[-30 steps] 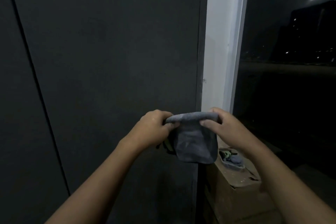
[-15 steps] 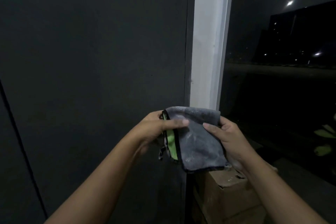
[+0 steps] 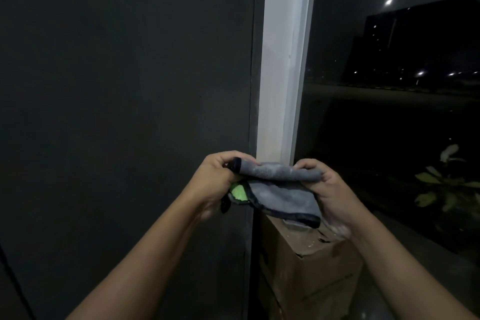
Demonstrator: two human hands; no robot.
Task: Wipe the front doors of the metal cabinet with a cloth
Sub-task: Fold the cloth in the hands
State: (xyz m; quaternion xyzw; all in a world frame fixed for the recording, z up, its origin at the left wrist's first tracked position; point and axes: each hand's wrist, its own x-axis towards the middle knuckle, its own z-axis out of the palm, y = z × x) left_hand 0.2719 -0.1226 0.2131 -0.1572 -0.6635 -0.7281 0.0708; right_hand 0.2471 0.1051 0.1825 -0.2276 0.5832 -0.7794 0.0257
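**Two bare hands hold a folded grey cloth in front of a dark cabinet door**

Seen from a head-worn camera in dim light, a person's two bare forearms reach up from the bottom of the view and meet near the centre. Between the hands is a grey cloth [image 3: 280,189] with a dark stitched edge, folded over on itself and held in the air, not touching the cabinet. The left hand [image 3: 219,179] has its fingers curled, its grip pinching the cloth's left end. A bright green patch [image 3: 239,191] of the cloth shows just below that hand. The right hand [image 3: 327,197] has its grip closed on the cloth's right end, with the thumb on top and the fingers curled beneath.

The dark grey cabinet door [image 3: 130,112] fills the left half of the view, flat and matte, behind the left hand. Just right of its edge stands a white frame post [image 3: 283,60]. Beyond the post is a window [image 3: 389,125] showing night sky, dark buildings and small lights. A cardboard box [image 3: 306,262] sits below the cloth, beside the cabinet. Pale leaves [image 3: 441,182] show at the far right.
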